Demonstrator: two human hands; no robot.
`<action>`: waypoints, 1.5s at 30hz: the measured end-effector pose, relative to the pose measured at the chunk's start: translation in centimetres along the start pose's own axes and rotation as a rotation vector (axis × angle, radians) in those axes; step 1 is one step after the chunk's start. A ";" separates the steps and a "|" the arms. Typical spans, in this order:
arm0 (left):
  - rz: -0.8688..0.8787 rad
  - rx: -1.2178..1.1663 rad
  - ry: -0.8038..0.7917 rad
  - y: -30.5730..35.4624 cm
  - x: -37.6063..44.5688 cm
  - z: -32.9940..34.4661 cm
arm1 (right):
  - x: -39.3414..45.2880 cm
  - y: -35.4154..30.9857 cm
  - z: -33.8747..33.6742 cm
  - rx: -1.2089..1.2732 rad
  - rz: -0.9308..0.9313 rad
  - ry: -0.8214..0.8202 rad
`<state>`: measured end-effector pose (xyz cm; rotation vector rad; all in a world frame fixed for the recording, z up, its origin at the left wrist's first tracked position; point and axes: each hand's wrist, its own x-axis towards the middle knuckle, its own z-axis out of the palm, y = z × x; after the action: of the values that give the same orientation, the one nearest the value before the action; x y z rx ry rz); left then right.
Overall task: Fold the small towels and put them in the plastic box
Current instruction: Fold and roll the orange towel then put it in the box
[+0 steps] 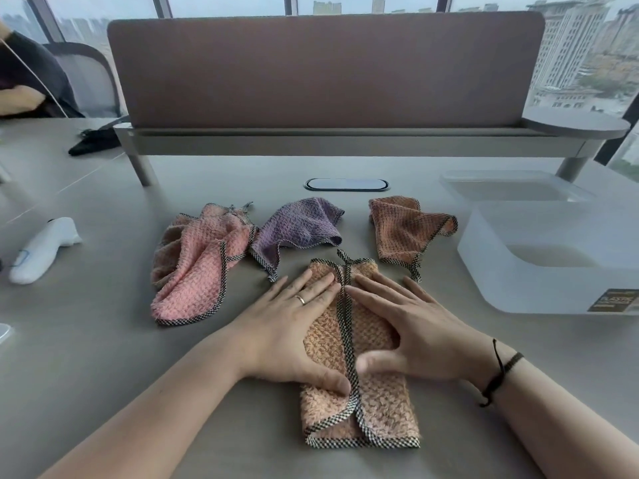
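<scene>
An orange towel (380, 409) with checked trim lies lengthwise before me, both side edges folded in to meet along the middle. My left hand (294, 326) presses flat on its left half, and my right hand (411, 326) lies flat on its right half. Behind it lie three crumpled towels: a pink towel (197, 264), a purple towel (297, 226) and a darker orange towel (404, 229). The translucent plastic box (501, 292) stands at the right and looks empty.
The box's lid (511, 188) lies behind the box. A white handheld device (41, 250) rests at the left. A brown desk divider (325, 70) on a raised shelf closes the back. Another person's arm (20, 98) shows at far left.
</scene>
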<state>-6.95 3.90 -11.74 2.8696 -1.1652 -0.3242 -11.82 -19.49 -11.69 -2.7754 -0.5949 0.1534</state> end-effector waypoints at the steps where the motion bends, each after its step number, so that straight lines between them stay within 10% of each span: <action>1: -0.007 -0.013 0.007 -0.2 0.1 0.0 | 0.0 0.3 -0.1 0.104 0.003 0.058; 5: 0.000 -0.147 0.101 -0.8 0.0 -0.2 | -0.7 1.5 -0.4 0.291 0.023 0.172; 14: 0.159 -0.088 0.000 -0.2 -2.3 -0.3 | -2.5 -0.7 -1.8 0.163 -0.119 -0.241; 23: 0.169 -0.161 0.006 -0.2 -2.0 -0.4 | -2.1 -2.1 -1.0 0.280 -0.239 0.107; 30: 0.363 -0.682 0.519 0.0 -3.1 -1.8 | -2.2 -2.0 -1.2 0.339 -0.165 0.145; 45: 0.125 -0.740 0.128 0.4 -3.4 -1.1 | -1.4 -1.0 -0.6 0.458 0.120 0.233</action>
<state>-9.42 5.91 -10.04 2.1350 -0.9347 -0.4432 -13.38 -19.40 -10.72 -2.3379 -0.2888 -0.0105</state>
